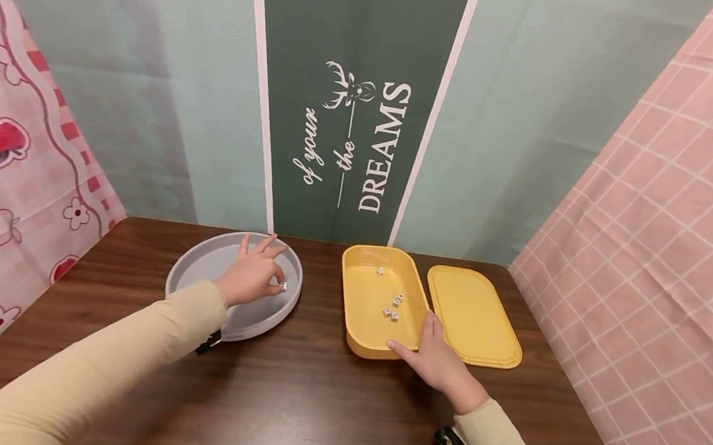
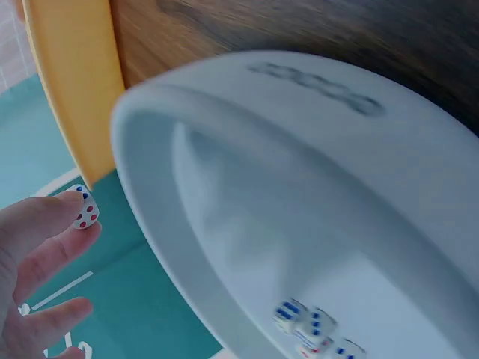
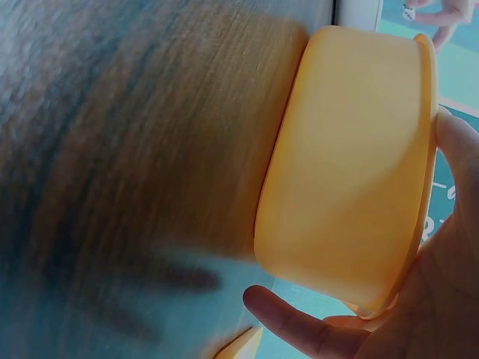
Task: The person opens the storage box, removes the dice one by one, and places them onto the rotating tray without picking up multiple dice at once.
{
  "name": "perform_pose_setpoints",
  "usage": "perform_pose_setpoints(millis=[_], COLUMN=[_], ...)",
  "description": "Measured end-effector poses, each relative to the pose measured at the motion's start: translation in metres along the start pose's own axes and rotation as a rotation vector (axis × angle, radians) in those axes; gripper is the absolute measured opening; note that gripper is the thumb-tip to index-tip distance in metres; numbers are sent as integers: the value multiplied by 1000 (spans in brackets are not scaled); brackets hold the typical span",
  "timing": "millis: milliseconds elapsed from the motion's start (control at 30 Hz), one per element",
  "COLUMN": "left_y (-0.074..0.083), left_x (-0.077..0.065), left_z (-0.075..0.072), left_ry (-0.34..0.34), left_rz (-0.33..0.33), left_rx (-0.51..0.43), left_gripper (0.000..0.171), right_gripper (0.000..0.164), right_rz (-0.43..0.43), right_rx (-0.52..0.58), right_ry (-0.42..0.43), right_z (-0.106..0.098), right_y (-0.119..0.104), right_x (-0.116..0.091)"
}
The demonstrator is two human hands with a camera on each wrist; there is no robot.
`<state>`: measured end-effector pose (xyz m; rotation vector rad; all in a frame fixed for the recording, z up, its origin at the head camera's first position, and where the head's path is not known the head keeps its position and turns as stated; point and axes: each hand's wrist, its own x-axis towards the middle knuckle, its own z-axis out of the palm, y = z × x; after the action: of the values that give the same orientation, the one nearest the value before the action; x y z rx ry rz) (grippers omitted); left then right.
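Yellow tub (image 1: 364, 294): sits on the dark wooden table (image 1: 297, 396), right of the grey round tray (image 1: 207, 261) and apart from it; a few white dice (image 1: 394, 316) lie on its floor, one toward the far end, the others bunched nearer the right side

Left hand (image 1: 252, 274): reaches over the tray, thumb and index finger pinching one small die (image 1: 284, 287); the other fingers fan out, raised toward the green panel (image 1: 369, 19) behind the table

Pinched die: over the right part of the tray, red and blue pips showing in the left wrist view; how high it hangs above the tray floor is hard to judge

Left arm: slants in from the lower left in a beige sleeve (image 1: 109, 364), black gear (image 1: 208, 343) under the wrist

Right hand (image 1: 440, 360): grips the near right corner of the tub, thumb on the near rim, fingers along the right side; in the right wrist view one fingertip stands off the wall

Right arm: comes up from the lower right, wrist below the tub's corner

Hands: well apart, one at each vessel

Tray floor: a cluster of loose dice (image 2: 318, 325), partly cut off by the left wrist view's lower edge

Yellow lid (image 1: 476, 318): lies flat just right of the tub, beyond the right hand's fingers
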<state>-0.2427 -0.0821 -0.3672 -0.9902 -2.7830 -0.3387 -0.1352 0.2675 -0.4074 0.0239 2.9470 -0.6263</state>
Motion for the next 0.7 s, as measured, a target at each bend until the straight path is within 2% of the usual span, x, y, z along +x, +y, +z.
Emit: perform_pose_setpoints(millis=[233,467,700], left_y=[-15,-29,-40], left_x=[-6,-12,-17], left_z=[2,2,5], left_ry=[11,-25,-31], left_rz=[-22,-76,-112], left_rx=[16,-2,-14], left_gripper=[6,6,8], right_gripper=[113,114,115], right_rz=[6,3,5], right_rx=[8,8,3], right_ry=[-2,-1,-7], right_z=[0,-1,-2], right_y=[-1,-1,-1], right_x=[0,1,2])
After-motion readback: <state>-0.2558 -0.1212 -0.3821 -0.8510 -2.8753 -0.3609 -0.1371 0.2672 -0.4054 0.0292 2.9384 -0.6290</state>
